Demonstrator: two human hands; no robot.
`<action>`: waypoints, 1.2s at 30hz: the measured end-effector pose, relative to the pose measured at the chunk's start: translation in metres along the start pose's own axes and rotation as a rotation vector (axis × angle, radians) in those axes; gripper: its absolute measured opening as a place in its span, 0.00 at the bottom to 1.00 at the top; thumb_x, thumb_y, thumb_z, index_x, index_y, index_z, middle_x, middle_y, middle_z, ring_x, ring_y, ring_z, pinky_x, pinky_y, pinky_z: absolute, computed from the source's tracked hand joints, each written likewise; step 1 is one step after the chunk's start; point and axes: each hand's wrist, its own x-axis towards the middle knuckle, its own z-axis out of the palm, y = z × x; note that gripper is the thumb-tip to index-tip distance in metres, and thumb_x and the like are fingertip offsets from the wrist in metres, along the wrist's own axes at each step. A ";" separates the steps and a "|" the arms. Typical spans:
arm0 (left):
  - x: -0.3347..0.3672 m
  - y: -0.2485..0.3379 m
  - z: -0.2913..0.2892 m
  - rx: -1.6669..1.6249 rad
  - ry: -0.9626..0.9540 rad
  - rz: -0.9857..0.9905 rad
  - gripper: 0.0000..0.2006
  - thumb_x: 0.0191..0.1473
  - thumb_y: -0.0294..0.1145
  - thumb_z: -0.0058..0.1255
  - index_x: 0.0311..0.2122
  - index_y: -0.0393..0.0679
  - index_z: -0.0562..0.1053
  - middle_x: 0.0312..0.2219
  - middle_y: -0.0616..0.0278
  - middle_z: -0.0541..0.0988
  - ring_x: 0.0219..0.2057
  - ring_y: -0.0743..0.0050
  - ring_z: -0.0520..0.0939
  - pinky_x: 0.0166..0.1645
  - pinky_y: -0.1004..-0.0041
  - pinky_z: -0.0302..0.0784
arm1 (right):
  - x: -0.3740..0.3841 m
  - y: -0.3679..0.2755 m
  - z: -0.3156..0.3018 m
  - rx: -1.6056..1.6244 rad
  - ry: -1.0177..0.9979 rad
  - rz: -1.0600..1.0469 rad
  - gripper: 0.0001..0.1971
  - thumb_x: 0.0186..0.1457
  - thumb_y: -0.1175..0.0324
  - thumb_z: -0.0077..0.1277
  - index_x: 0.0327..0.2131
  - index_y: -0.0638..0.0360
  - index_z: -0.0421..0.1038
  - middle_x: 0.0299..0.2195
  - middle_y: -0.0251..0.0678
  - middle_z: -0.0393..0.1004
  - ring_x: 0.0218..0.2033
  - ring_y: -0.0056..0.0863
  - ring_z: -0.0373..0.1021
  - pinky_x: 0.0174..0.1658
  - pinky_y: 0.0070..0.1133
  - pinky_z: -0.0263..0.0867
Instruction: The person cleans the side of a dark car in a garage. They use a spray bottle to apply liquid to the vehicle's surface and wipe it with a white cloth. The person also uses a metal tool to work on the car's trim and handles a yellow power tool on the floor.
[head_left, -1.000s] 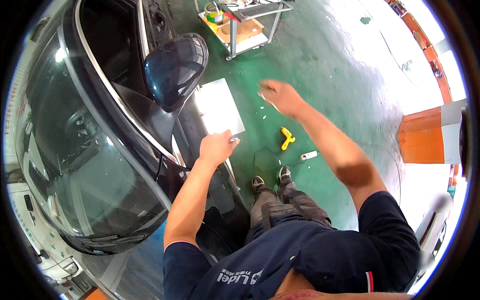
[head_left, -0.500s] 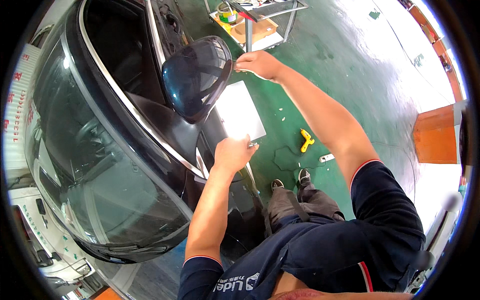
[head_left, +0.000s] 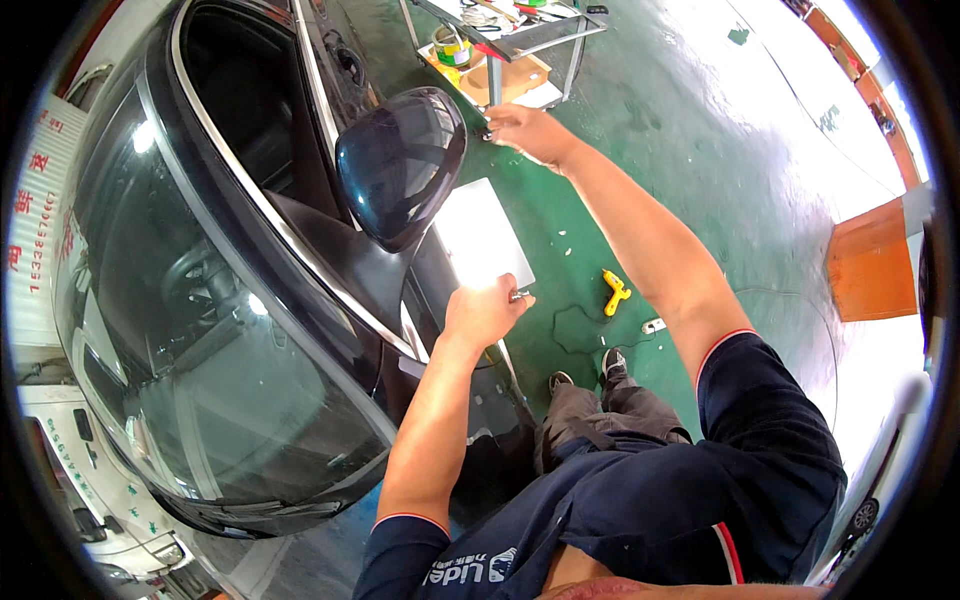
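Note:
A dark, glossy side mirror [head_left: 400,165] sticks out from the door of a black car [head_left: 330,250]. My left hand [head_left: 482,312] is closed around a small shiny metal piece [head_left: 520,296], whose end pokes out by the thumb. Behind that hand, a bright white panel [head_left: 495,225] stands beside the door below the mirror; glare washes out part of it. Beyond the mirror's outer edge, my right hand [head_left: 532,136] reaches out with its fingers pinched together. A small dark thing [head_left: 488,134] shows at its fingertips, too small to name.
On the green floor lie a yellow glue gun [head_left: 615,293] with a dark cord and a white power strip [head_left: 653,326]. A metal cart [head_left: 575,55] carrying tools, a tape roll [head_left: 452,46] and cardboard [head_left: 510,78] stands ahead. An orange cabinet [head_left: 872,268] is at the right.
My right hand has come away from the mirror's outer edge, leaving a gap. My left hand has shifted slightly right, still closed on the metal piece. The whole view has moved a little.

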 end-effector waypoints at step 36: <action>0.006 0.025 -0.004 -0.013 -0.186 0.066 0.20 0.49 0.51 0.59 0.32 0.40 0.77 0.25 0.50 0.80 0.30 0.46 0.82 0.35 0.57 0.76 | -0.338 0.224 -0.050 -0.817 -0.159 0.949 0.42 0.45 0.71 0.52 0.67 0.54 0.51 0.60 0.56 0.63 0.61 0.49 0.62 0.62 0.36 0.60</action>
